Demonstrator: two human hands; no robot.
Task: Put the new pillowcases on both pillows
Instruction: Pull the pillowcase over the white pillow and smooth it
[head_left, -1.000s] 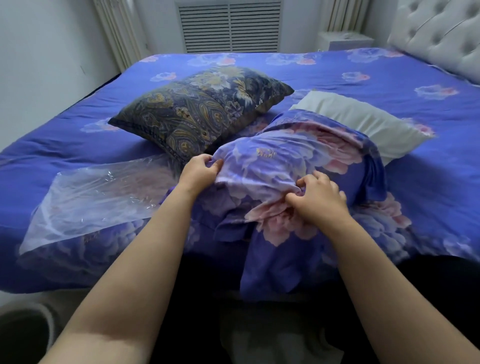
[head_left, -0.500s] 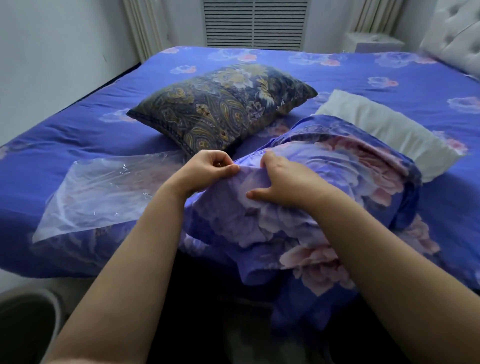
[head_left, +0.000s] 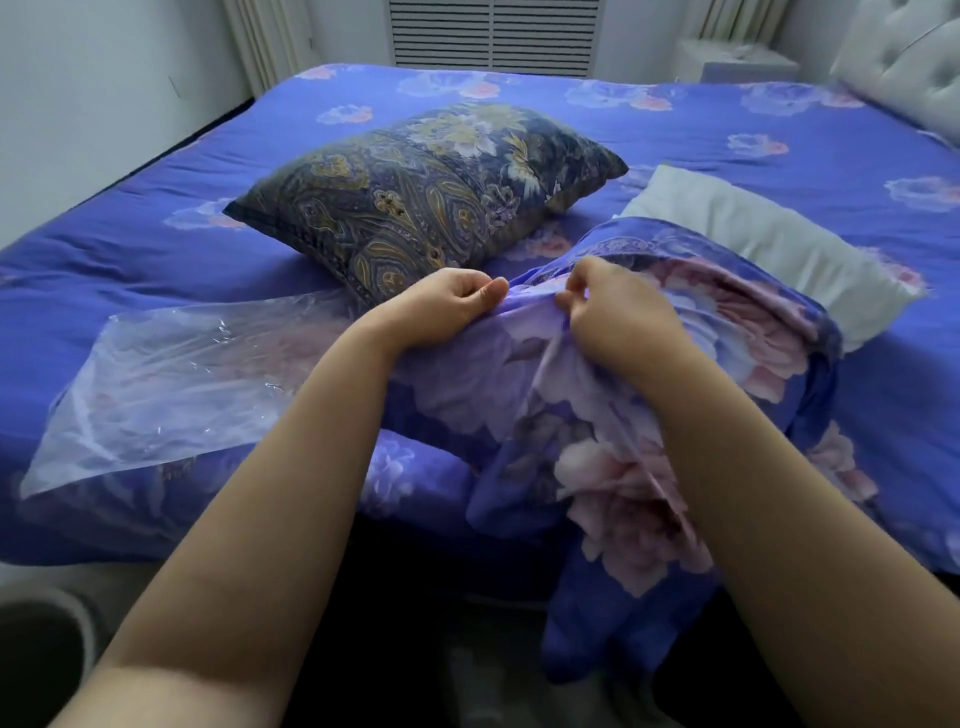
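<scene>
Centre frame: left hand (head_left: 441, 306) and right hand (head_left: 613, 312) each pinch the floral pillowcase (head_left: 597, 415) edge, grip narrow (likely hunting its opening); white pillow (head_left: 769, 244) half-covered.

We are finding no readable text, label, brand, number or sign anywhere here; the bedding is showing only printed flowers and paisley, not lettering.
</scene>
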